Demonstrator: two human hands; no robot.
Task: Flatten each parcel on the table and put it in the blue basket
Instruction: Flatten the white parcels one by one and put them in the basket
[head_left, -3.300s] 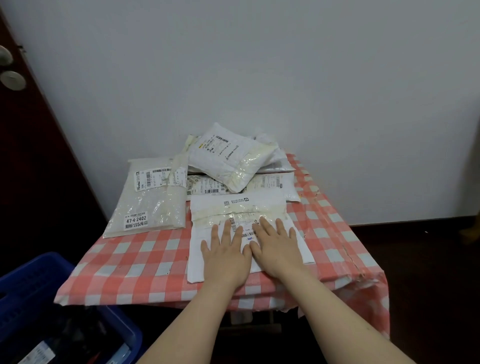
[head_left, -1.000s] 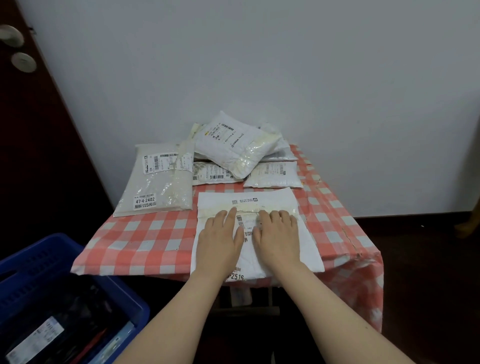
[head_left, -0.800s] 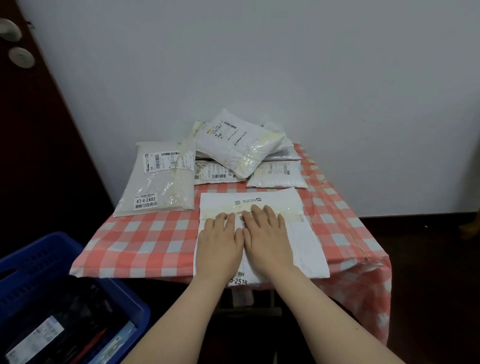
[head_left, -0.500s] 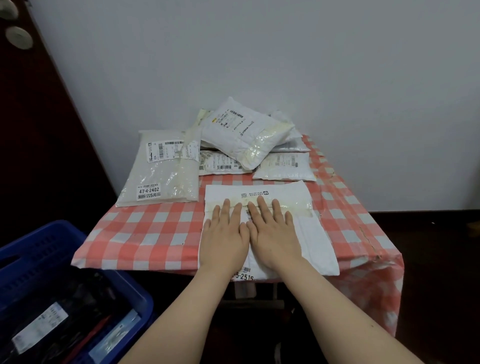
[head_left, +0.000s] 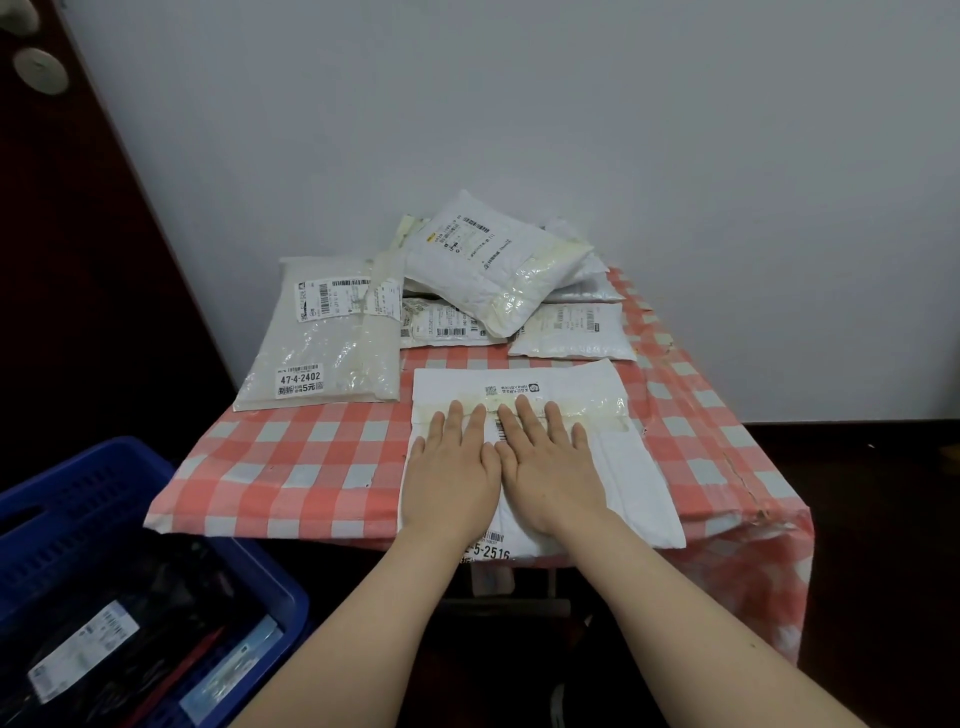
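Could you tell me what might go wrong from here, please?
The parcel under the left hand and right hand overhangs the table's near edge; pressing there could tip it off. The top parcel at the back lies tilted on others and might slide. The basket sits low at left, so a drop could miss.

White parcel (head_left: 640, 470) flat, nearest (front edge overhanging); other parcels (head_left: 483, 260) piled behind; blue basket (head_left: 78, 493) lower left.
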